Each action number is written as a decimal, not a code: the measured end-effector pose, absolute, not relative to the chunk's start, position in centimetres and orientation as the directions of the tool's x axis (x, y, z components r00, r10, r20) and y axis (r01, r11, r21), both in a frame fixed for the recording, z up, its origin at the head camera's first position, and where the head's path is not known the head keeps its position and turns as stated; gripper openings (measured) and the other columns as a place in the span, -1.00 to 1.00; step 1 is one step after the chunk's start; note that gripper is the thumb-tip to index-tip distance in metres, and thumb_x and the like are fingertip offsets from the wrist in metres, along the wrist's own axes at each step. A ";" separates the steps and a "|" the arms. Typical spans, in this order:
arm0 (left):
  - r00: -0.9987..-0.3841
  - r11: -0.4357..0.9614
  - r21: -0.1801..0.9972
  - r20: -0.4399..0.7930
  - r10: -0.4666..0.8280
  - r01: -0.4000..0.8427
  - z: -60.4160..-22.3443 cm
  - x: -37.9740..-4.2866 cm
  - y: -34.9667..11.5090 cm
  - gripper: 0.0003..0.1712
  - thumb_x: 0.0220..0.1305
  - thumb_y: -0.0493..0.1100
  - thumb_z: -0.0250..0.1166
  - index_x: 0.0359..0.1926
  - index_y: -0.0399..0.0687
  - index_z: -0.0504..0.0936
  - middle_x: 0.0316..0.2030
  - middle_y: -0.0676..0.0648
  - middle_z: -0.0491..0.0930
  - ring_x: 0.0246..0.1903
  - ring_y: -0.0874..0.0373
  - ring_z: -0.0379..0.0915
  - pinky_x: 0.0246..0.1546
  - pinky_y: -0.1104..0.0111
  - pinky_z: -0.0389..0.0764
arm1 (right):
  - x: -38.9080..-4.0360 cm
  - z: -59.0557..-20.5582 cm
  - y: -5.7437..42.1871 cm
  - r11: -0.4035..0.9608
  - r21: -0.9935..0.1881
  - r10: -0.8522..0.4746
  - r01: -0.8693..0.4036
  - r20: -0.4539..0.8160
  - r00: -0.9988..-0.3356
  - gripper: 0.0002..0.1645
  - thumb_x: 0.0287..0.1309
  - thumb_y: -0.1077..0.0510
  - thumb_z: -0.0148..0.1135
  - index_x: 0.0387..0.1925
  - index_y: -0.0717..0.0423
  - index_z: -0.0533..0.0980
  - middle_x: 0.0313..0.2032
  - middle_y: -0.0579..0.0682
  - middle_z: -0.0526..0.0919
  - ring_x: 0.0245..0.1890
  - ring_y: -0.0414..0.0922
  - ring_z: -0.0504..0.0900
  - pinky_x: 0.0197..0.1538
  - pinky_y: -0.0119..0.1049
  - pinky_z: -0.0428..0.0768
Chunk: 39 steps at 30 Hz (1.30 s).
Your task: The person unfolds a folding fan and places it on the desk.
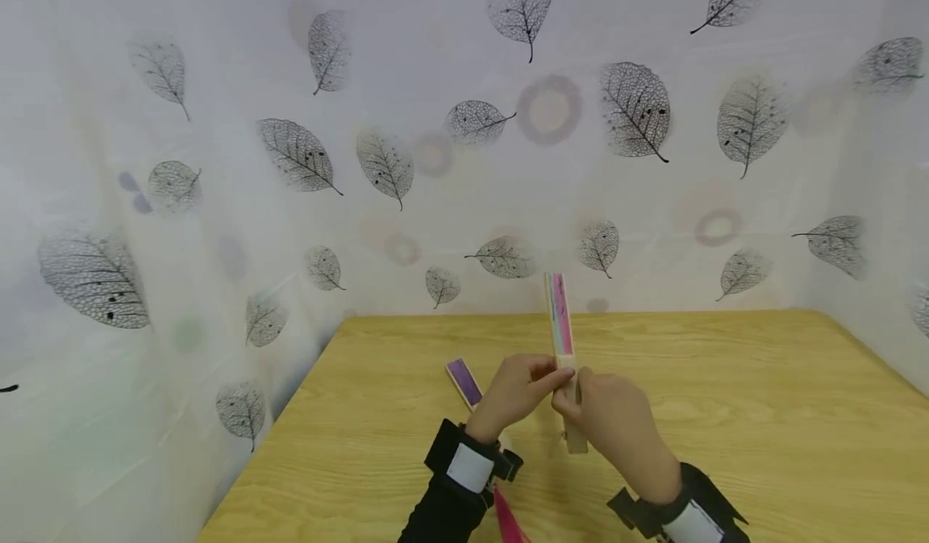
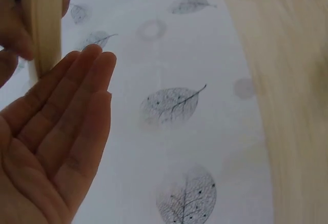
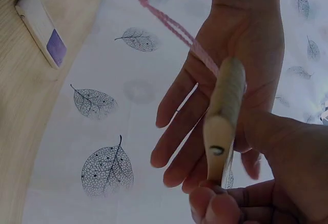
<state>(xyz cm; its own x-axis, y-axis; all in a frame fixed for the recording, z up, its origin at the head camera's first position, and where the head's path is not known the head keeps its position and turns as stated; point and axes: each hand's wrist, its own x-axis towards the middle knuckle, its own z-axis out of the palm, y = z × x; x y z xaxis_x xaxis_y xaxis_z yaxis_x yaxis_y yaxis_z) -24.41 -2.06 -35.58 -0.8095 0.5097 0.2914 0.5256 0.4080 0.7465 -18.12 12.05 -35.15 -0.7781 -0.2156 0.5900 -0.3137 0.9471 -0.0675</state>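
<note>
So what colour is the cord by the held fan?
The cord is pink, shown best in the right wrist view.

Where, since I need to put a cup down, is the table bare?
The wooden table is bare from the right hand across to the right side, and from its left edge to the purple folding fan. The middle is crowded: left hand, pink-and-blue folding fan and, beside the left sleeve, a pink tassel.
</note>
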 end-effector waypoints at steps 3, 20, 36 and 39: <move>-0.838 0.332 0.836 0.243 0.488 0.436 -36.1 -24.4 -1.6 -0.69 0.30 -0.02 0.13 -0.28 -0.13 0.69 -0.38 -0.12 0.67 -0.53 0.35 0.36 -0.57 0.60 0.36 | -18.1 -35.3 11.9 0.947 -0.122 -0.168 -0.298 0.602 -0.781 -0.50 -0.03 0.01 0.27 -0.78 0.04 0.17 -0.81 -0.20 0.00 -0.80 -0.32 -0.04 -0.72 -0.55 -0.15; -0.876 0.003 0.981 0.172 0.450 0.194 -36.1 -24.6 -2.5 -0.68 0.20 -0.10 0.25 -0.09 -0.19 0.66 -0.12 -0.21 0.64 -0.26 0.24 0.59 -0.12 0.24 0.65 | -19.3 -34.0 13.4 0.692 -0.635 -0.088 -0.344 0.399 -0.913 -0.83 0.06 0.20 0.28 -0.30 0.21 0.57 -0.45 0.04 0.70 -0.47 -0.12 0.69 -0.47 -0.38 0.64; -0.899 0.058 0.976 0.169 0.404 0.210 -36.0 -24.3 -2.0 -0.71 0.25 -0.22 0.19 -0.06 -0.28 0.61 -0.17 -0.29 0.64 -0.21 -0.02 0.63 -0.25 0.36 0.68 | -19.6 -35.0 12.6 0.740 -0.536 -0.044 -0.406 0.564 -0.825 -0.85 -0.10 0.36 0.31 -0.40 0.33 0.54 -0.56 0.06 0.66 -0.61 -0.19 0.60 -0.61 -0.50 0.55; -0.903 0.065 0.976 0.165 0.397 0.207 -36.0 -24.4 -2.0 -0.71 0.25 -0.22 0.19 -0.06 -0.30 0.60 -0.19 -0.29 0.64 -0.23 -0.02 0.64 -0.27 0.36 0.69 | -19.6 -35.2 12.5 0.754 -0.499 -0.045 -0.427 0.609 -0.792 -0.86 -0.13 0.37 0.32 -0.43 0.33 0.53 -0.60 0.04 0.64 -0.65 -0.21 0.58 -0.64 -0.54 0.50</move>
